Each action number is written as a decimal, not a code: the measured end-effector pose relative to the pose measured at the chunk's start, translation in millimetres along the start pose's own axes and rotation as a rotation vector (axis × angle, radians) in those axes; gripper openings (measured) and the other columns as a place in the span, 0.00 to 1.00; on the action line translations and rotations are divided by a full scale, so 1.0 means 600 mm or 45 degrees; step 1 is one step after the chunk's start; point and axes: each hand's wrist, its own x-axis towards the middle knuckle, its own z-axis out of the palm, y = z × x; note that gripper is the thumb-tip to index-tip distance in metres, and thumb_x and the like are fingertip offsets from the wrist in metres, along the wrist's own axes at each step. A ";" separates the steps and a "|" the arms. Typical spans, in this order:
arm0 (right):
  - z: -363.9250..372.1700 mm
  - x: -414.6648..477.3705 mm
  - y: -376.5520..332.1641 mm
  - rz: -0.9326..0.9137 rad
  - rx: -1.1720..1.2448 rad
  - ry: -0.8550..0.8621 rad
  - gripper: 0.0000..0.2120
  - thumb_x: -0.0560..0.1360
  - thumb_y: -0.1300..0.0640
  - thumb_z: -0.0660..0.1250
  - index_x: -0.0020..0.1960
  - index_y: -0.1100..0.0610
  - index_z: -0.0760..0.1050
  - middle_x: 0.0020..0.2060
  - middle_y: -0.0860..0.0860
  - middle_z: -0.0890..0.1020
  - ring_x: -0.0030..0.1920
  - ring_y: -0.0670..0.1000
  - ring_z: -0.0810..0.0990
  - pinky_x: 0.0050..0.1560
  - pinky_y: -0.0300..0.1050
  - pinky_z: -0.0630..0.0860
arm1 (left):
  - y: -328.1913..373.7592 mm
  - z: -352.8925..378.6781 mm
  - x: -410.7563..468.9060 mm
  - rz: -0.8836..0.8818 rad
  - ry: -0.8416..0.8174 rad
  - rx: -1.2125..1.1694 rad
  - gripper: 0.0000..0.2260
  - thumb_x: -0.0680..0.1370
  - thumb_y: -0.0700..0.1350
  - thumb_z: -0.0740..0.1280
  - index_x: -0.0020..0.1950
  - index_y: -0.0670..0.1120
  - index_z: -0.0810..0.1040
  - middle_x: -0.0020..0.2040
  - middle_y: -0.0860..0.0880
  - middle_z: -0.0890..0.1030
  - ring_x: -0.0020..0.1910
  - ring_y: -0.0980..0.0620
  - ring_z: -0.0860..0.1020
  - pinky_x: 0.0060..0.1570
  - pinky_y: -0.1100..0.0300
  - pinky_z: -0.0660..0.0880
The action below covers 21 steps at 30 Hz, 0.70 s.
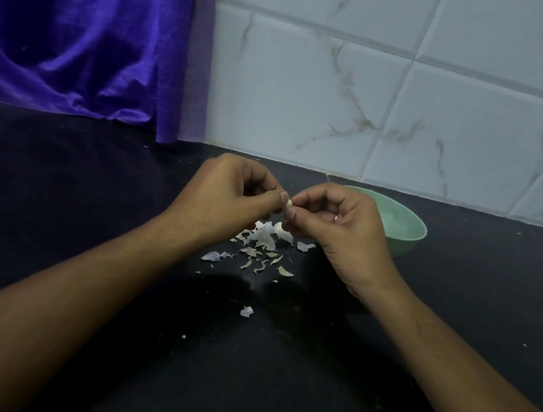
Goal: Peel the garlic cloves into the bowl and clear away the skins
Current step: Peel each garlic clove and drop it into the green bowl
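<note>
At frame centre, I pinch one garlic clove (288,203) between my left hand (230,197) and right hand (336,224), above skins (264,239) on the tabletop (91,202); bowl (406,223) right.

Both forearms reach forward and converge. The left hand (230,197) and right hand (340,225) meet fingertip to fingertip, curled fingers pinching 1 garlic clove (288,203) between them.
</note>
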 end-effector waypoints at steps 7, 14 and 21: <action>0.001 -0.003 0.003 -0.010 -0.063 0.018 0.04 0.74 0.66 0.77 0.47 0.62 0.84 0.37 0.56 0.87 0.39 0.54 0.87 0.50 0.57 0.85 | 0.002 0.007 -0.005 0.091 0.054 0.198 0.04 0.76 0.46 0.74 0.41 0.51 0.87 0.33 0.56 0.84 0.31 0.61 0.79 0.33 0.69 0.70; 0.006 -0.002 0.004 0.057 0.123 0.012 0.03 0.75 0.67 0.75 0.48 0.63 0.83 0.38 0.59 0.86 0.39 0.54 0.86 0.48 0.50 0.84 | 0.003 0.009 -0.007 0.140 0.077 0.252 0.04 0.77 0.48 0.73 0.43 0.51 0.84 0.36 0.57 0.84 0.37 0.60 0.81 0.39 0.61 0.76; 0.009 -0.001 -0.001 0.127 0.356 0.021 0.04 0.76 0.68 0.72 0.49 0.63 0.81 0.39 0.58 0.85 0.41 0.54 0.85 0.48 0.51 0.86 | 0.004 0.014 -0.007 0.114 -0.021 0.318 0.05 0.79 0.48 0.69 0.44 0.50 0.80 0.35 0.56 0.81 0.33 0.61 0.77 0.36 0.61 0.70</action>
